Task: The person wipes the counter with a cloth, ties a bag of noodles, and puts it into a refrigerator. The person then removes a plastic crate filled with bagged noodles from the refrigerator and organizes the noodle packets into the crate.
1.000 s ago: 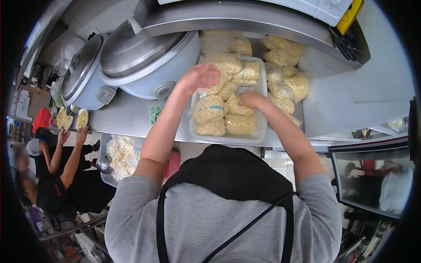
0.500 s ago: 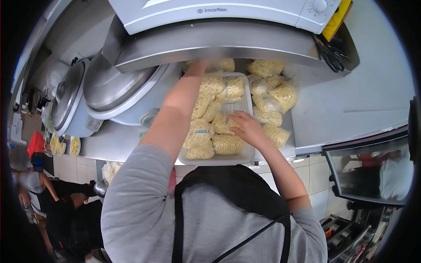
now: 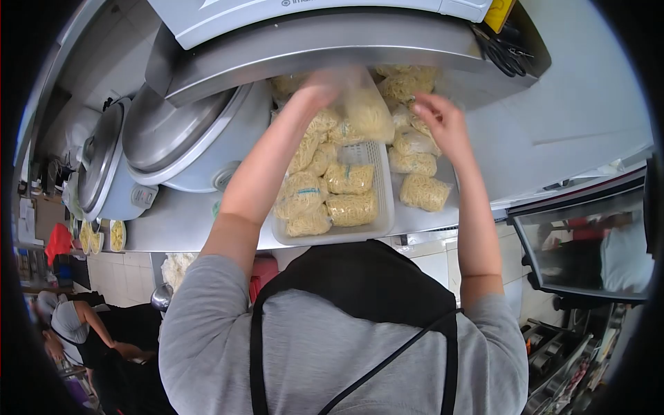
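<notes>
My left hand (image 3: 330, 84), blurred by motion, is closed on the top of a plastic bag of noodles (image 3: 369, 114) that hangs over the far end of the white basket (image 3: 384, 207). Several noodle bags (image 3: 349, 178) lie inside the basket. To its right, more bags (image 3: 413, 164) are heaped on the steel counter. Above that heap is my right hand (image 3: 434, 114), its thumb and fingers apart, with nothing visible between them.
Two large lidded cookers (image 3: 181, 131) stand at the left. A steel shelf (image 3: 332, 45) overhangs the far side, bearing a white appliance (image 3: 387, 8) and black scissors (image 3: 501, 55). People (image 3: 97, 332) are at the lower left, near small food trays (image 3: 117, 236).
My left hand has come out from under the shelf with a noodle bag. My right hand has moved from the basket up and right, over the bags beside it.
</notes>
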A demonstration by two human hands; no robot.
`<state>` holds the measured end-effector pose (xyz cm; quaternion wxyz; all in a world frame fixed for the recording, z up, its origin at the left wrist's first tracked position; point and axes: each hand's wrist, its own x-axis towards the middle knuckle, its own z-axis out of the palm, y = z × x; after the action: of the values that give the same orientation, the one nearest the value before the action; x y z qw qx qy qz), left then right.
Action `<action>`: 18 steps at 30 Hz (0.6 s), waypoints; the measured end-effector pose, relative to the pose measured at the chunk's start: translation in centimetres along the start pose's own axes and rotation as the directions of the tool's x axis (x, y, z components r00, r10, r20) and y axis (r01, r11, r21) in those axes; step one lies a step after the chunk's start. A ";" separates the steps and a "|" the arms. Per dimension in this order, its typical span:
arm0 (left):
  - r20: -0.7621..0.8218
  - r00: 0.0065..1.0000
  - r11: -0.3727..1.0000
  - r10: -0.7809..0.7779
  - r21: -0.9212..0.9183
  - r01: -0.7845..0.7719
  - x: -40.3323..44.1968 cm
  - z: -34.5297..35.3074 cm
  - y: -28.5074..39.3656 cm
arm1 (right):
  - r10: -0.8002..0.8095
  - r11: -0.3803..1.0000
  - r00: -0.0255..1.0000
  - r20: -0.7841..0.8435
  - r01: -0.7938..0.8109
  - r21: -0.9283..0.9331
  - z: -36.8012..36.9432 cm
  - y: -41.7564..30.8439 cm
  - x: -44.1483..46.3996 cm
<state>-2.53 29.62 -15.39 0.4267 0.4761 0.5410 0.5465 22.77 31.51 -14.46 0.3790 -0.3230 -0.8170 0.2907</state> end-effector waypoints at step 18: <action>0.552 0.804 0.458 0.222 0.669 -0.586 -22.0 -1.3 4.1 | -0.470 0.777 0.622 0.626 0.628 -0.041 3.1 -6.6 -5.8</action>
<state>0.42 7.61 -12.58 0.1093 0.8312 0.5010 0.2147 21.16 22.41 -13.89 0.1353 0.0040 -0.9814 0.1361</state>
